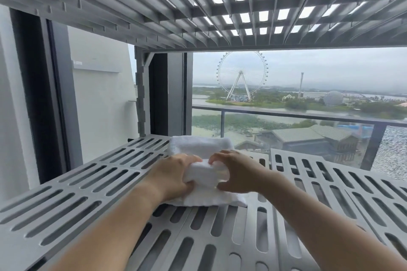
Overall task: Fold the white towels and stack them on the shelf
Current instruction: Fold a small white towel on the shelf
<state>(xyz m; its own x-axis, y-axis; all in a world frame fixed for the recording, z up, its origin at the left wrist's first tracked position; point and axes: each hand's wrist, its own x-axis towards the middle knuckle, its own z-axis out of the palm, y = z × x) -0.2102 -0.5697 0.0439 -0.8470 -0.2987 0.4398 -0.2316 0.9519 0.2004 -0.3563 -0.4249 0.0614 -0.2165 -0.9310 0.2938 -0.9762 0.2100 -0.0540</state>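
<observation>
The grey slotted shelf (72, 196) carries one folded white towel (199, 144) at the back and, just in front of it, a second towel (209, 197). My left hand (174, 175) and right hand (239, 171) both grip that second towel's bunched top, fingers curled into it. I judge I am placing it; next it needs squaring and flattening without loosening the folds.

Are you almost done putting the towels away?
One folded towel already lies at the back of the shelf. The left hand and right hand grip a second folded towel in front of it. No more towels show, so I cannot tell what's left.
</observation>
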